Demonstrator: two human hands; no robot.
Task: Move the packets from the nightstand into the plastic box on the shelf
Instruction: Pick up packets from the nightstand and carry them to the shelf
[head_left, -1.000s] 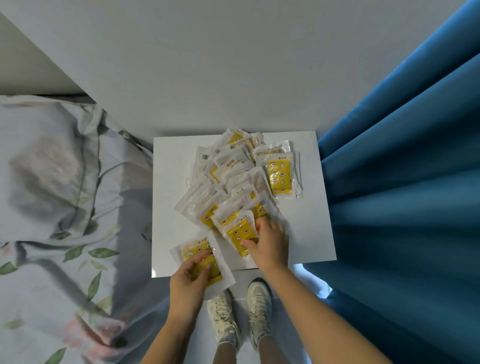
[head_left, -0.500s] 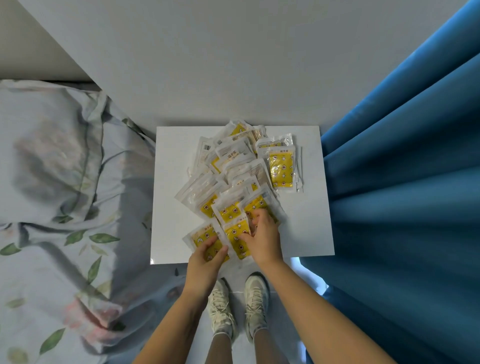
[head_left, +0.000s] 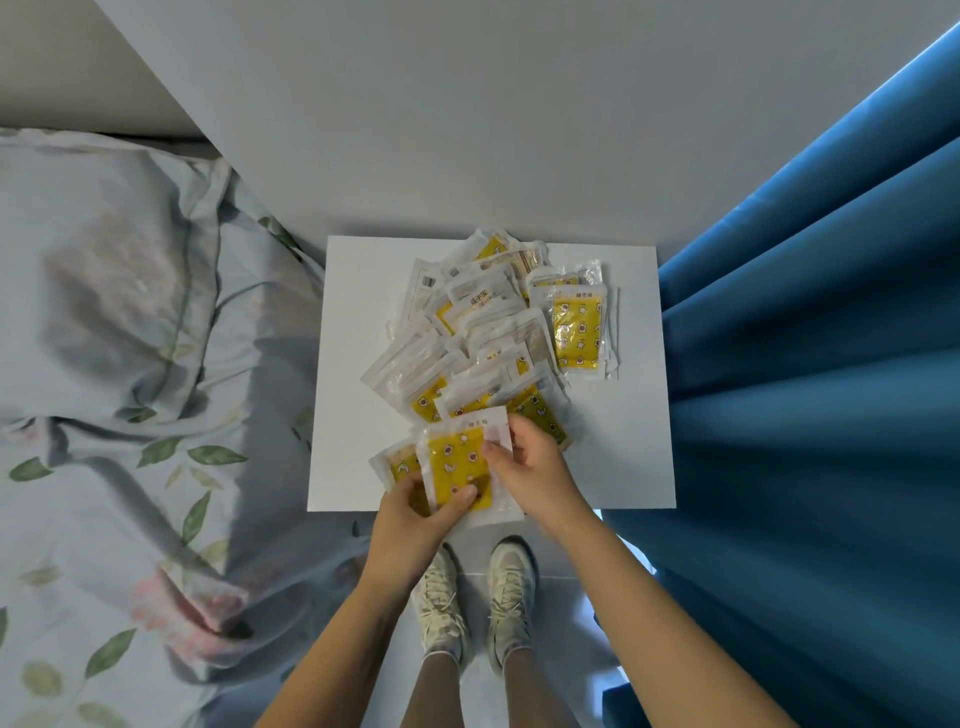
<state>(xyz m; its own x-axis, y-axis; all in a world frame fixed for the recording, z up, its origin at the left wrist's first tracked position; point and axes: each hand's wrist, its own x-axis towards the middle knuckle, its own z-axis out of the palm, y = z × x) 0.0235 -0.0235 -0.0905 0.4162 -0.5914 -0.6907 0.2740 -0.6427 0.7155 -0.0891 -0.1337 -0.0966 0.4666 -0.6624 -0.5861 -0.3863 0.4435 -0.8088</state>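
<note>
A heap of several clear packets (head_left: 488, 332) with yellow printed inserts lies on the white nightstand (head_left: 623, 441). Near the front edge my left hand (head_left: 415, 519) grips two stacked packets; the upper yellow packet (head_left: 457, 462) covers most of the lower packet (head_left: 397, 462). My right hand (head_left: 530, 467) pinches the upper packet's right edge. One packet (head_left: 576, 332) lies flat at the heap's right side. The plastic box and the shelf are out of view.
A bed with a floral pillow (head_left: 119, 291) and duvet (head_left: 130, 519) borders the nightstand on the left. Blue curtains (head_left: 810, 389) hang close on the right. A plain wall (head_left: 467, 130) stands behind. My feet in white shoes (head_left: 472, 592) stand at the front edge.
My right hand has lifted a packet off the heap and laid it on the one in my left hand. My left hand has shifted right and now holds both.
</note>
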